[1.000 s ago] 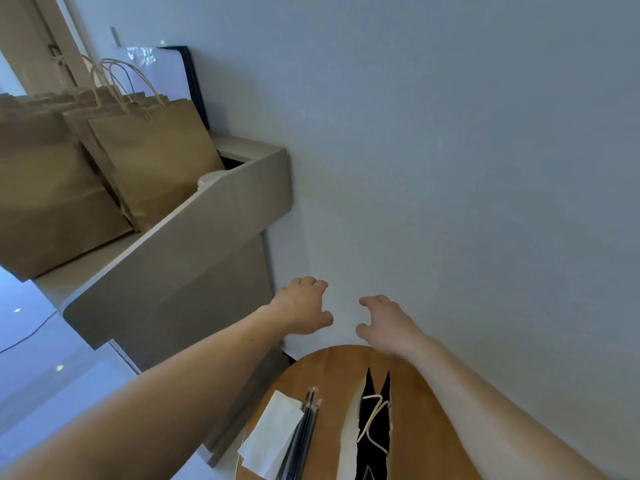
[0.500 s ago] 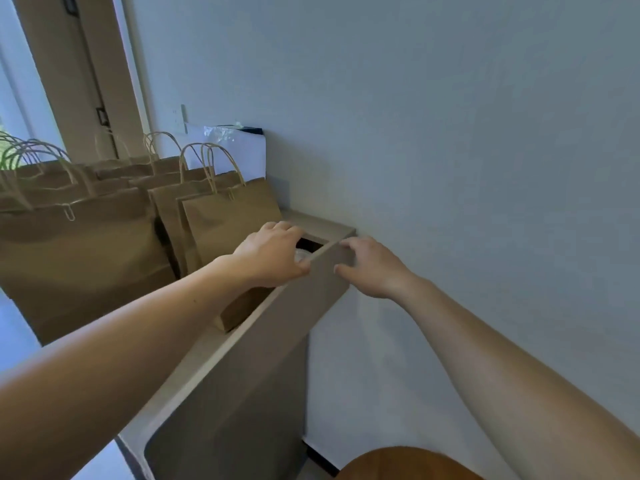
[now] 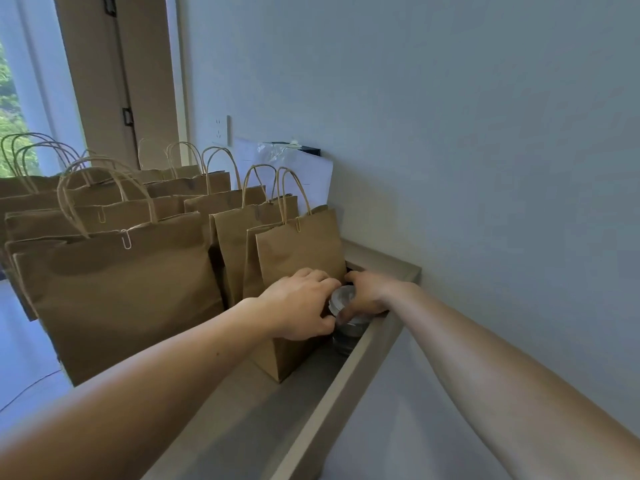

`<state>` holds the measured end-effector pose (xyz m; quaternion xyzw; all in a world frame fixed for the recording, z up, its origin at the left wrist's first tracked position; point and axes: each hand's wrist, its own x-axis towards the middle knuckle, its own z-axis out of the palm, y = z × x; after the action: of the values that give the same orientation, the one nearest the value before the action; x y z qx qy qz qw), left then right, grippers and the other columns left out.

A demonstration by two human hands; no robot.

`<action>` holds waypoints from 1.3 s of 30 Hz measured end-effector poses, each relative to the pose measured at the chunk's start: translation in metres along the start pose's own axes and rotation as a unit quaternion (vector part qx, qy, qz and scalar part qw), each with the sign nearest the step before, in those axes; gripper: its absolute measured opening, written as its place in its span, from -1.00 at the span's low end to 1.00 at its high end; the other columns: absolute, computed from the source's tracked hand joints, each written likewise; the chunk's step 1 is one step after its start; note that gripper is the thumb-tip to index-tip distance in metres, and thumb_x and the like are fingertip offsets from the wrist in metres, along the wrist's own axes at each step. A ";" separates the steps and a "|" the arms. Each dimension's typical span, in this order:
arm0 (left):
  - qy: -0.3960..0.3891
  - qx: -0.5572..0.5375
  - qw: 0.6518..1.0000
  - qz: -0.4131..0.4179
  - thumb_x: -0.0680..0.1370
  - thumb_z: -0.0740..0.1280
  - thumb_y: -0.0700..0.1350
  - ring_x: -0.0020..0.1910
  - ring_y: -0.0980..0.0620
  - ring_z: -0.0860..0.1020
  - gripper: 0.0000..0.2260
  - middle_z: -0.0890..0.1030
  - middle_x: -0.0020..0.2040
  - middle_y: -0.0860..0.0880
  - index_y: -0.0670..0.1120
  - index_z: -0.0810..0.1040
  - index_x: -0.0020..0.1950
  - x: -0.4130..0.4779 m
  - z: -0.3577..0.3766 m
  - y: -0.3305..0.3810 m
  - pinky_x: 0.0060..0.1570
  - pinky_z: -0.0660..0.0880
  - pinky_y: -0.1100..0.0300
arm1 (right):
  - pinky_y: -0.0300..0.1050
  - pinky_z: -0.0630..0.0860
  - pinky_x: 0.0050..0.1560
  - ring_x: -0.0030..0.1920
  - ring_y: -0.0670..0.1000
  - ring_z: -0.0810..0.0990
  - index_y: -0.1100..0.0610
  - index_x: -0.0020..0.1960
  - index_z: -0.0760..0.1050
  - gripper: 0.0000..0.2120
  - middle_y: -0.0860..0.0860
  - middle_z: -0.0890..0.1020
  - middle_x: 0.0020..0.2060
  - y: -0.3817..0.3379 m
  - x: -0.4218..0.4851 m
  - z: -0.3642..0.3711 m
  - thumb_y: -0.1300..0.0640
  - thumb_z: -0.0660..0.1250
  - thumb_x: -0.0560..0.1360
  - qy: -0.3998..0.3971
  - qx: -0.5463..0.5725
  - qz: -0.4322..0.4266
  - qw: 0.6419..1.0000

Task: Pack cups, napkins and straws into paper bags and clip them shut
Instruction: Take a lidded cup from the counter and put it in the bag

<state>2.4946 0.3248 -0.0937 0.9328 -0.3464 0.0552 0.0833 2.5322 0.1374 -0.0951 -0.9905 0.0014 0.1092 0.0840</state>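
1. A pale wall backs a grey counter with a raised rim; rows of brown paper bags stand along it toward a window.
2. The right hand reaches over the rim at the counter's far right corner, its fingers and thumb curled round a clear lidded cup; the left hand closes on the same cup from the opposite side, fingertips at the lid and thumb lower down.
3. The cup stands upright directly between the two hands, its long axis vertical; more clear plastic shows beneath it, though whether that is a stack cannot be told.
4. Just beside the cup on the left stands the nearest bag, its top held by a paper clip; the rim hems the cup in on the right.
5. Neither hand is nearer; wedged between bag and rim, the cup looks likely to come free only by a straight lift upward.
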 end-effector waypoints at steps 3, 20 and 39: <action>0.011 -0.012 1.000 0.015 0.52 0.32 0.16 0.47 -0.01 0.26 -0.39 0.35 0.48 0.02 0.08 0.25 0.53 0.002 -0.001 -0.003 0.38 0.35 0.03 | -0.17 0.50 -0.30 -0.06 -0.04 0.51 -0.15 0.45 0.24 0.02 -0.08 0.47 0.12 -0.002 0.009 0.002 -0.31 0.55 0.07 -0.037 -0.008 0.015 0.999; 0.066 0.000 0.998 0.014 0.54 0.30 0.12 0.48 -0.03 0.26 -0.43 0.34 0.49 0.02 0.09 0.25 0.53 0.000 -0.040 0.025 0.32 0.35 0.04 | -0.01 0.44 0.19 0.28 0.12 0.45 -0.11 0.43 0.32 -0.11 0.04 0.41 0.30 0.030 -0.063 -0.066 -0.25 0.50 0.15 0.295 0.134 -0.007 0.946; -0.107 -0.039 0.987 0.114 0.53 0.30 0.16 0.49 -0.06 0.24 -0.36 0.29 0.52 -0.02 0.01 0.21 0.56 0.019 0.109 0.271 0.38 0.30 0.01 | -0.07 0.44 0.06 0.30 0.01 0.39 -0.18 0.43 0.28 -0.03 -0.08 0.35 0.26 0.248 -0.304 0.064 -0.30 0.48 0.06 0.225 0.236 0.183 0.927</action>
<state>2.3365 0.0891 -0.1652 0.8839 -0.4589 -0.0494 0.0752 2.2168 -0.1014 -0.1320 -0.9229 0.2275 -0.1064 0.2917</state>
